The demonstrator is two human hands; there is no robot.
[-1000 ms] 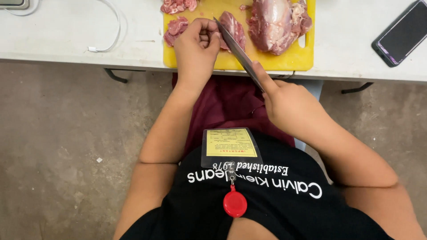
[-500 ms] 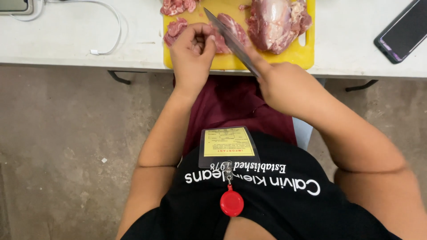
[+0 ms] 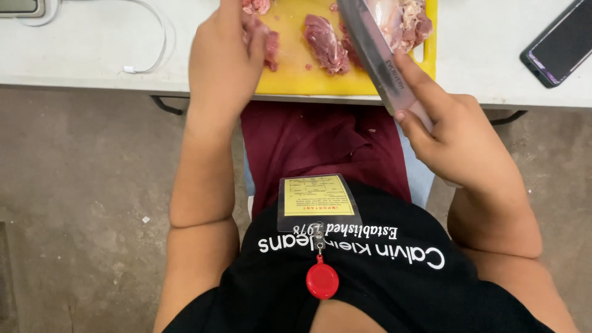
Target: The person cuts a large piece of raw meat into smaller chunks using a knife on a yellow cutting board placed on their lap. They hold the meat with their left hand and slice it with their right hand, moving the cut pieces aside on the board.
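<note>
A yellow cutting board [image 3: 295, 79] lies at the near edge of a white table [image 3: 86, 55]. Raw meat sits on it: a cut piece [image 3: 325, 43] in the middle, a large pale piece [image 3: 402, 20] at the right, small bits [image 3: 256, 6] at the top. My left hand [image 3: 225, 58] rests on the board's left part, fingers on a small red piece of meat [image 3: 271, 48]. My right hand [image 3: 453, 132] grips a big knife [image 3: 376, 55], index finger laid along the blade, which slants up over the board's right side.
A dark phone [image 3: 558, 46] lies on the table at the right. A white cable [image 3: 151, 43] and a grey device [image 3: 21, 7] are at the left. Below are a maroon apron [image 3: 320, 142], a yellow badge [image 3: 316, 198] with red reel [image 3: 322, 280], and concrete floor [image 3: 80, 203].
The view has closed in on the board. My left hand has shifted left off the middle piece onto a small piece. The knife has swung to the right side of the board.
</note>
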